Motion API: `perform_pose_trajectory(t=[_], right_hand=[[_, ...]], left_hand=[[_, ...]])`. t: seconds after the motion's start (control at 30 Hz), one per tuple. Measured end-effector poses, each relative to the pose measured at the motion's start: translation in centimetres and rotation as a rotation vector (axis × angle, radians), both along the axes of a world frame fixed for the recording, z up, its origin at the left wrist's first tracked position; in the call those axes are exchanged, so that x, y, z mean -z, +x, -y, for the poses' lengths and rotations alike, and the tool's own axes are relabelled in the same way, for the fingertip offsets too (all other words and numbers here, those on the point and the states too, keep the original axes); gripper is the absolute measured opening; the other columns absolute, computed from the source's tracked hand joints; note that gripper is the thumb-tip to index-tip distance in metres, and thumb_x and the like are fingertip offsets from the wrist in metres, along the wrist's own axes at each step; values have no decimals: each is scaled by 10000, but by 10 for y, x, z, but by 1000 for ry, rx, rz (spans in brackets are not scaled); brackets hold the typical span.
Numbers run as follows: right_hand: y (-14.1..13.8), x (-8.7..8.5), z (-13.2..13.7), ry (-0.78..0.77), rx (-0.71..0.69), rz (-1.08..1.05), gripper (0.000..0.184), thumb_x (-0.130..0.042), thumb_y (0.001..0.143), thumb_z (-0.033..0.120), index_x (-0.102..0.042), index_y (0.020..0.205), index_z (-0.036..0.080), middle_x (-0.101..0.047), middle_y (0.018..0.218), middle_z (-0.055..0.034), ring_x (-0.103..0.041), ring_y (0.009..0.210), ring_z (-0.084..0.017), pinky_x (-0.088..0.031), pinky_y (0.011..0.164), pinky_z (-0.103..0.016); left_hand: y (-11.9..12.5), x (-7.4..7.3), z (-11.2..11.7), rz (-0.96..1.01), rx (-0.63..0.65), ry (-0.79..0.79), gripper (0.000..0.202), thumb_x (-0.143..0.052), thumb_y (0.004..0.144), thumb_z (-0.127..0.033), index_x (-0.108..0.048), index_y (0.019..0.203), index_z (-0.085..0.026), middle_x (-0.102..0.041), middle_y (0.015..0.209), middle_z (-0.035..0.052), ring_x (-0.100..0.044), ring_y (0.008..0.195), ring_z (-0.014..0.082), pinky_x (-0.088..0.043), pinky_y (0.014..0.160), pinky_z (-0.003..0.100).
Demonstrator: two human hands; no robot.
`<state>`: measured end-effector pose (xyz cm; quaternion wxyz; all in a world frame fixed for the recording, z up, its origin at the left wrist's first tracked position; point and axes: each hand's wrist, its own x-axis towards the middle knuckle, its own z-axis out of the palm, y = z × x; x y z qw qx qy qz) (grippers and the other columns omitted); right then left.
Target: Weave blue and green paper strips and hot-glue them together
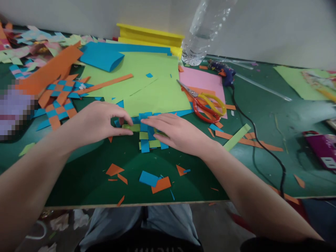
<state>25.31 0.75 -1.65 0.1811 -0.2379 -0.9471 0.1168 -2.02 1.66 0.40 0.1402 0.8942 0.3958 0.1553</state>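
A small woven piece of blue and green paper strips (145,136) lies on the dark green table in front of me. My left hand (105,120) is at its left side, thumb and fingers closing around the end of a green paper strip (135,127). Flat across the right part of the weave lies my right hand (174,133), its fingers stretched out and pressing on the strips. That hand hides part of the weave. Behind both hands is a large light green sheet (152,94).
Red-and-yellow scissors (210,105) rest on paper at the right, near a glue gun (225,71) with a black cord. A water bottle (199,42) stands at the back. Orange-blue woven pieces (60,89) lie left. Paper scraps (160,184) are scattered near the front edge.
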Motion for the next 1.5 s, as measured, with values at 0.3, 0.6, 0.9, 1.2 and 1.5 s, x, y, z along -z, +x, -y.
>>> perform_pose_trajectory(t=[0.3,0.6,0.9,1.2,1.5], right_hand=[[0,0,-1,-20,-5,-11,445,-520,998,160,-497,1442,186,-622,1429,-110,-616,1272,-229,-523,1051,-461],[0,1,-1,1,-11,-19,437,-515,997,160,-505,1434,154,-630,1418,-121,-621,1263,-235,-529,1048,-457],[1,1,-1,-31,-16,-21,466,-500,995,147,-492,1459,194,-612,1442,-110,-608,1287,-233,-520,1065,-478],[1,-2,0,-2,-23,-3,470,-489,1003,139,-463,1472,148,-577,1482,-126,-601,1291,-234,-522,1060,-461],[1,-2,1,-6,-31,-2,486,-486,1002,131,-442,1486,148,-555,1507,-113,-591,1303,-231,-516,1072,-454]], left_hand=[[1,5,4,-46,9,126,453,-453,976,-632,-712,851,-282,-772,917,15,-678,743,213,-442,662,329],[4,1,4,-50,44,128,413,-477,986,-559,-704,796,-270,-783,873,-14,-685,838,235,-462,784,349],[4,0,5,-38,38,107,423,-445,1001,-513,-704,776,-266,-783,914,-29,-716,787,173,-463,682,276],[5,1,7,-14,56,122,321,-505,978,-410,-680,766,-244,-773,911,-18,-707,753,169,-442,644,274],[9,2,7,-36,64,97,279,-527,959,-376,-670,757,-246,-772,917,-5,-701,800,193,-438,643,306]])
